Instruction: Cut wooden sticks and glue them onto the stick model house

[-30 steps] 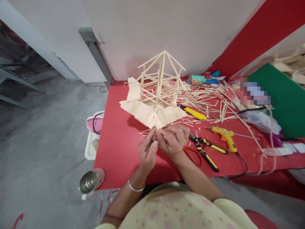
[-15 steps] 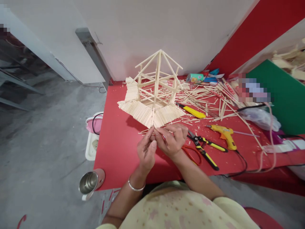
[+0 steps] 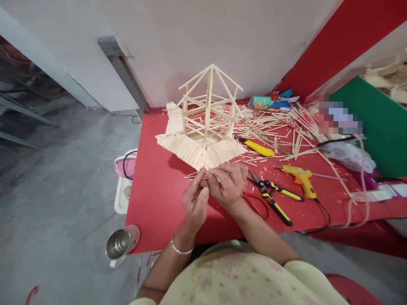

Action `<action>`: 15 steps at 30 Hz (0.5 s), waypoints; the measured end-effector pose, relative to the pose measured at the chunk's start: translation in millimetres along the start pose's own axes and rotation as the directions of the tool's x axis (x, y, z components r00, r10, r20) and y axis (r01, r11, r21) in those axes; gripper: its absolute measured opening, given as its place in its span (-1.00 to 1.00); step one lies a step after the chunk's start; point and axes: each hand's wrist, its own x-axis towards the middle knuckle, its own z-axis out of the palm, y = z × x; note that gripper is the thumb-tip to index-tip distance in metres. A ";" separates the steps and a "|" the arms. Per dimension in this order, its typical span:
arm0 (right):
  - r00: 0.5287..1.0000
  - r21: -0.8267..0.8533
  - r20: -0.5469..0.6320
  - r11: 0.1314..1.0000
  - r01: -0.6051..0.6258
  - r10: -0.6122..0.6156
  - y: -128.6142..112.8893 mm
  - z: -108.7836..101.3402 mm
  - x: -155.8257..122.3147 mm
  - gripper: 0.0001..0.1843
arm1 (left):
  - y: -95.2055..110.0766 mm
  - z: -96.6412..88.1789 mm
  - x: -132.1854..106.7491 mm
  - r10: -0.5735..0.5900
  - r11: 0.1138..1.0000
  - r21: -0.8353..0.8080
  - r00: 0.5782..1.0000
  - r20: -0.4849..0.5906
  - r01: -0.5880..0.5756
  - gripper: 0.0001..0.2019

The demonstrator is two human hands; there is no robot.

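A model pavilion (image 3: 208, 110) built of thin wooden sticks stands on the red table, with an open frame on top and a lower skirt of sticks laid side by side. At the skirt's front corner (image 3: 203, 163), my left hand (image 3: 195, 201) and my right hand (image 3: 227, 184) meet with fingertips pinched together. Whatever small piece lies between the fingers is hidden. Both hands are closed and touch or nearly touch the corner. Cutting pliers (image 3: 270, 197) with black and yellow handles and red-handled scissors (image 3: 256, 205) lie just right of my right hand.
Loose sticks (image 3: 270, 127) are scattered behind and right of the model. A yellow utility knife (image 3: 259, 148) and a corded yellow glue gun (image 3: 300, 180) lie to the right. A metal mug (image 3: 122, 243) stands at the near left table corner. A wall rises behind.
My right hand has shifted very slightly left, showing more of the pliers' jaws. My left hand and the model look almost unchanged.
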 end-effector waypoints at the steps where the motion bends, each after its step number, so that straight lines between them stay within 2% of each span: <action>1: 1.000 -0.001 0.001 1.000 0.001 -0.001 0.1 0.0 0.1 -0.95 | 0.3 0.0 0.1 -0.001 1.000 0.001 1.000 -0.001 0.001 -0.51; 9: 1.000 -0.026 0.001 0.999 0.031 -0.031 2.1 -1.0 2.2 -0.92 | 1.6 0.8 -0.1 -0.028 1.000 0.011 0.999 -0.021 0.028 -0.50; 15: 0.999 -0.002 -0.020 1.000 0.027 -0.028 2.6 -0.8 3.7 -0.71 | 1.0 0.8 -0.8 -0.021 1.000 0.009 1.000 -0.013 0.022 -0.51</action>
